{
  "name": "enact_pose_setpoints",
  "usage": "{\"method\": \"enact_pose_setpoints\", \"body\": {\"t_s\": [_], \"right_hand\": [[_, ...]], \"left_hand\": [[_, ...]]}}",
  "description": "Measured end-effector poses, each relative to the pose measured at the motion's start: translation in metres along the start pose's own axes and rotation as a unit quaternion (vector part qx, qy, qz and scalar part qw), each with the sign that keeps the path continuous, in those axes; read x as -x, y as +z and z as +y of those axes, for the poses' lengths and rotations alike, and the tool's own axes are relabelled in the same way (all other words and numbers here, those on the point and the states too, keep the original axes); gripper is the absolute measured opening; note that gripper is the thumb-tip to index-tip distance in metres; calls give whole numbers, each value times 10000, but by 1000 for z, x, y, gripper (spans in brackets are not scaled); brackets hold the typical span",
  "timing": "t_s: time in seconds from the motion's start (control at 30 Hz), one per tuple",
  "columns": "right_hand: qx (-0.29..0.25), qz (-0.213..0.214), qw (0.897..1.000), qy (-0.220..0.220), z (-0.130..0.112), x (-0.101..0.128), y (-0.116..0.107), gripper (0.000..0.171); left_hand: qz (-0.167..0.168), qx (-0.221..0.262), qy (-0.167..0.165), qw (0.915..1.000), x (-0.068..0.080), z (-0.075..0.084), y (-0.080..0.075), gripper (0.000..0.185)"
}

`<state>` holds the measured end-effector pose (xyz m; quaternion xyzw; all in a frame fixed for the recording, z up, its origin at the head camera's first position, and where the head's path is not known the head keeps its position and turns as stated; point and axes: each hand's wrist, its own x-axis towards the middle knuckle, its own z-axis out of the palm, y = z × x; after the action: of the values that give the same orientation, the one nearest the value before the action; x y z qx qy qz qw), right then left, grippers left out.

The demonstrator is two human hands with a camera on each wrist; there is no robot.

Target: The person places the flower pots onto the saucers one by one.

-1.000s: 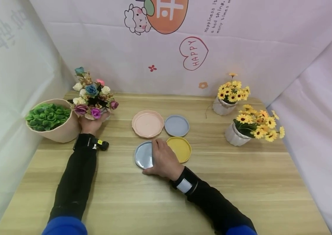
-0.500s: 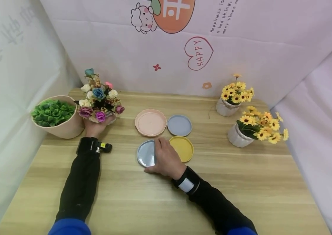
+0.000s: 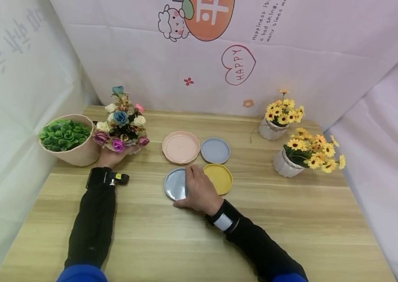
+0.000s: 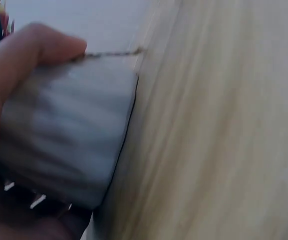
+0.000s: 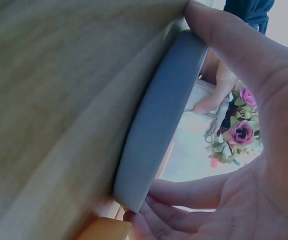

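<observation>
My left hand (image 3: 112, 157) grips the pot of mixed artificial roses (image 3: 120, 122) at the back left. In the left wrist view, thumb and fingers wrap the pale, ribbed pot (image 4: 76, 125), whose base is close against the tabletop. My right hand (image 3: 200, 191) spans the shiny grey-blue plate (image 3: 176, 185) at the front left of a group of plates. Its thumb is on the near edge and its fingers are on the far edge. The right wrist view shows the plate's side (image 5: 156, 120) between thumb and fingers, low over the wood.
Beside the held plate lie a yellow plate (image 3: 219, 180), a pink scalloped plate (image 3: 180, 147) and a blue plate (image 3: 215, 150). A large pink pot (image 3: 79, 153) of greenery stands left of the roses. Two pots of yellow flowers (image 3: 272, 129) (image 3: 287, 164) stand at right.
The view shifted slightly at first. Since half a second ago the rose tops have swung right and a little nearer, with my left hand still round the pot. My right hand keeps its place.
</observation>
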<state>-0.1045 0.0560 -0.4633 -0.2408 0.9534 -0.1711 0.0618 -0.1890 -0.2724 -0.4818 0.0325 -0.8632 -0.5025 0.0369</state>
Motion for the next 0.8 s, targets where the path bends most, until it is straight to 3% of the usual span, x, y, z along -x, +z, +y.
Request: {"method": "enact_pose_setpoints", "body": {"t_s": [0.17, 0.33, 0.63, 0.77, 0.8], "right_hand": [[25, 82, 10000, -40, 1, 1, -1, 124], [43, 172, 9998, -76, 2, 2, -1, 123], [30, 21, 10000, -37, 2, 1, -1, 126], [60, 38, 10000, -60, 3, 1, -2, 126], [53, 60, 9999, -70, 3, 1, -2, 125]], "left_hand": [[-537, -139, -166, 9983, -1, 0, -4, 117], [-1139, -125, 111, 9933, -5, 0, -6, 121], [-1331, -3, 198, 9909, 2, 4, -11, 124], [-1711, -52, 116, 9852, 1, 9, -14, 122], [-2055, 747, -156, 9757, 1, 10, -15, 119]]}}
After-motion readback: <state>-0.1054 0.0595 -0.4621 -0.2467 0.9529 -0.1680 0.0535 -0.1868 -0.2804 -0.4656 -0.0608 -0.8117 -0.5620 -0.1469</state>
